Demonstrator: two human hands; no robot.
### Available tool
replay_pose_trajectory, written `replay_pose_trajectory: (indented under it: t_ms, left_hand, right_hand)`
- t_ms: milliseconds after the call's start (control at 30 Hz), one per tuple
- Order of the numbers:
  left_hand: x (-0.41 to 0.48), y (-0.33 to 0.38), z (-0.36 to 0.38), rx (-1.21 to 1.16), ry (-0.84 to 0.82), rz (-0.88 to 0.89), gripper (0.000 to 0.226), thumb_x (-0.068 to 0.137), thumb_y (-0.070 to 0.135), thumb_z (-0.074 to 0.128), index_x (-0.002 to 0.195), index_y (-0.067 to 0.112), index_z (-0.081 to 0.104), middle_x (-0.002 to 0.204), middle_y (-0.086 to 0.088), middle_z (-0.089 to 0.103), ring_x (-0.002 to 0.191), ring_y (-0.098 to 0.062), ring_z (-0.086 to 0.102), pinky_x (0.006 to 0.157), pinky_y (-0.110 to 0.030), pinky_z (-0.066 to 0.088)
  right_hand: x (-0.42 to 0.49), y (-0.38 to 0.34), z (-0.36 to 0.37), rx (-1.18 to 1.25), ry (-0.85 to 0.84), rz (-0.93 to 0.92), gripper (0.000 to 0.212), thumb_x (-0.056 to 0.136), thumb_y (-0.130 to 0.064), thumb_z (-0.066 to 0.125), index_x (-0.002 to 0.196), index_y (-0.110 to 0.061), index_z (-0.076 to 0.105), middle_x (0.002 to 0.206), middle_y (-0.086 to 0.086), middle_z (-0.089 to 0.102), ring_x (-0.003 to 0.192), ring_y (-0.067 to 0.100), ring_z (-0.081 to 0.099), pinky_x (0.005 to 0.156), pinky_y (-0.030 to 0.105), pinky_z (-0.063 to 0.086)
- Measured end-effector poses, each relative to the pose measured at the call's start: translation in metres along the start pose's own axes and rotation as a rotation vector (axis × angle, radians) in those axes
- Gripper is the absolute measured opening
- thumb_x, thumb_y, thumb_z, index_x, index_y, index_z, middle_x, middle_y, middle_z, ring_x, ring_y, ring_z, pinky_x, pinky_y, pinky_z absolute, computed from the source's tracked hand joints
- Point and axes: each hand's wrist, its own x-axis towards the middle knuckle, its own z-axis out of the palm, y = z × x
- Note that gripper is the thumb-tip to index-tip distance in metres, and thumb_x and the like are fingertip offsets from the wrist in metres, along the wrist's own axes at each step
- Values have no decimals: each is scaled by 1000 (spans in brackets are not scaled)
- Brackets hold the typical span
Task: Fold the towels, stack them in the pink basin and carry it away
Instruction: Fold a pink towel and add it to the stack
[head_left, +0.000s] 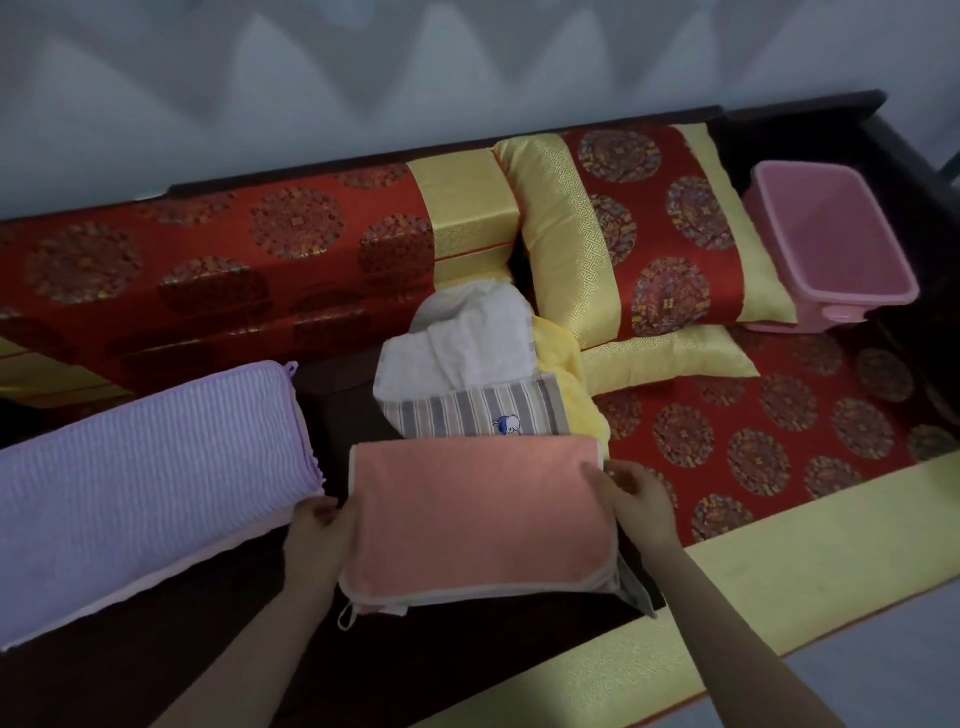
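On the dark bench (218, 623), left hand (318, 527) and right hand (638, 496) pinch a folded peach towel (478, 514); uneven lifting could undo its folds.

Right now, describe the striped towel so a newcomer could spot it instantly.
On the red-and-gold sofa, find the loose heap of towels just beyond the folded peach towel. The striped towel lies at the heap's front, partly under a white towel and left of a yellow towel. Only it has grey-and-cream stripes and a small cartoon figure.
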Motion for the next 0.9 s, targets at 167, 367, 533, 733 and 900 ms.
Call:
replay_pose_trajectory:
  t_ms: [167,367,533,733,900]
  left_hand:
    - [5,17,20,-61,-152,-130,50,79,33,72,118,4,59,115,-17,63,102,-31,59,94,-44,48]
    - [-4,18,17,112,-83,210,37,89,27,60,117,6,48,103,-8,59,96,-30,59,76,-35,44]
    - [-21,16,1,166,40,510,14,89,7,56,95,10,44,81,1,53,73,-15,53,67,-31,43]
    - [-42,36,-40,122,37,786,39,91,16,50,129,23,54,125,4,58,115,-5,52,105,-25,39]
    - [-60,66,-122,46,187,739,44,91,5,52,129,29,54,119,17,53,108,2,47,92,-12,32]
  right_hand:
    - [13,-9,17,-22,47,64,25,76,-33,75,87,-13,65,76,-2,65,71,18,60,58,28,41]
    - [3,-15,18,-115,158,-12,25,76,-29,74,65,-20,54,67,0,57,60,14,51,50,26,30]
    - [-10,-26,19,-207,203,-228,24,84,-27,65,75,-18,46,73,0,47,62,12,42,51,24,27]
    - [-39,-71,16,73,181,-305,19,92,-17,58,91,-2,48,68,-3,44,60,10,42,56,28,35]
    - [-56,-152,35,113,78,-393,14,91,-22,58,98,-14,50,84,-5,60,75,9,57,65,27,46]
